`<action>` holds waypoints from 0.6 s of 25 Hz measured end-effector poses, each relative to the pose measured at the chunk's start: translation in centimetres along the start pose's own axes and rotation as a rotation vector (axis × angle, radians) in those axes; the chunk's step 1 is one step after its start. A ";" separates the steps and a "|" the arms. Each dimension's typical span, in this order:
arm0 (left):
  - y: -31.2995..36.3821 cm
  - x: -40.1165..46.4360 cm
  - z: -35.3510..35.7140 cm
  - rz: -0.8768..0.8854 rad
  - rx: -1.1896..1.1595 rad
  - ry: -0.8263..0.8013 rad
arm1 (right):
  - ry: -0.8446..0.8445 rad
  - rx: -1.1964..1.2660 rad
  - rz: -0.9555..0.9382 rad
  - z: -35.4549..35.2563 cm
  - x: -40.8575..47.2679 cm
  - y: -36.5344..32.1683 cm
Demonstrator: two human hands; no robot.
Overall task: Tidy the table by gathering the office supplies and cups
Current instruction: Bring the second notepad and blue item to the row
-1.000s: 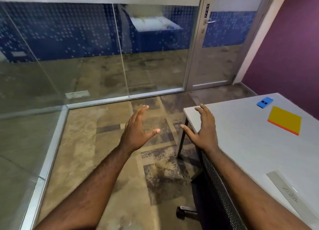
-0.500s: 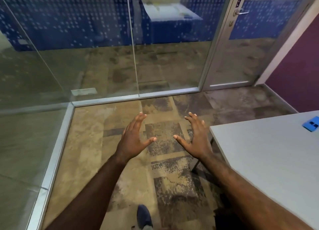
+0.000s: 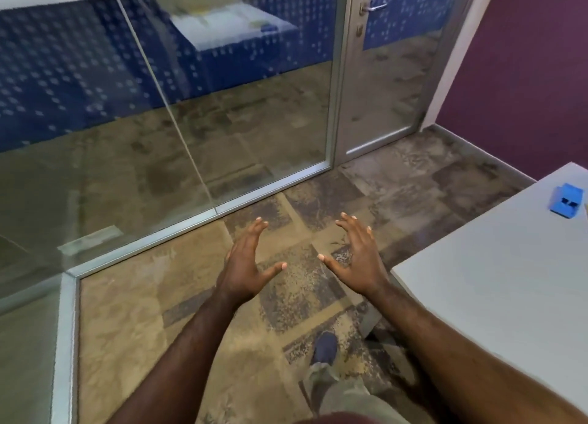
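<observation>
A white table (image 3: 496, 283) fills the right side of the view. A small blue office item (image 3: 567, 200), perhaps a stapler, lies on it near the right edge. My left hand (image 3: 243, 266) is held out over the carpet, fingers spread, holding nothing. My right hand (image 3: 359, 259) is beside it, also spread and empty, just left of the table's near corner. Neither hand touches the table. No cups are in view.
A glass partition (image 3: 197, 105) with a metal floor rail runs across the back and left. A glass door (image 3: 391, 73) stands beyond the table, beside a purple wall (image 3: 521, 73). My shoe (image 3: 324, 349) and trouser leg are on the patterned carpet below my hands.
The view has swung left and away from the table; the yellow pad and the ruler have left the frame. Both hands stay spread and empty, now over the floor.
</observation>
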State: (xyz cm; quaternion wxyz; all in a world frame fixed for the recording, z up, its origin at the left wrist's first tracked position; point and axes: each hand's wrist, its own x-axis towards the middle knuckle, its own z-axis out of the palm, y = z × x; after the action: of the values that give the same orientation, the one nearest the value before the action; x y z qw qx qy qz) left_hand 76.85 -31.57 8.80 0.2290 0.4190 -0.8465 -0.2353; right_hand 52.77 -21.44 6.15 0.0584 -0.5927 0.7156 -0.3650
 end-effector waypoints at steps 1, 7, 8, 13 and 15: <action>-0.5 3.0 0.7 0.016 -0.010 -0.015 | 0.012 -0.004 0.024 0.5 2.0 1.3; -1.3 20.1 4.4 0.082 -0.012 -0.083 | 0.056 -0.043 0.159 2.2 13.4 9.4; -1.2 22.6 5.0 0.115 -0.018 -0.098 | 0.051 -0.046 0.176 2.3 14.8 10.7; 0.1 35.2 8.4 0.223 -0.019 -0.183 | 0.085 -0.062 0.283 1.2 22.1 16.5; 0.7 39.5 10.2 0.278 -0.040 -0.234 | 0.114 -0.077 0.314 0.8 24.5 18.9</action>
State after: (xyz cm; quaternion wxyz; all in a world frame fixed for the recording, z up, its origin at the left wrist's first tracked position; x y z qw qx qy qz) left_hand 49.01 -61.39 8.76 0.1674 0.2632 -0.9123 -0.2653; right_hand 30.84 -43.08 2.99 0.0513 -0.4537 0.8150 -0.3568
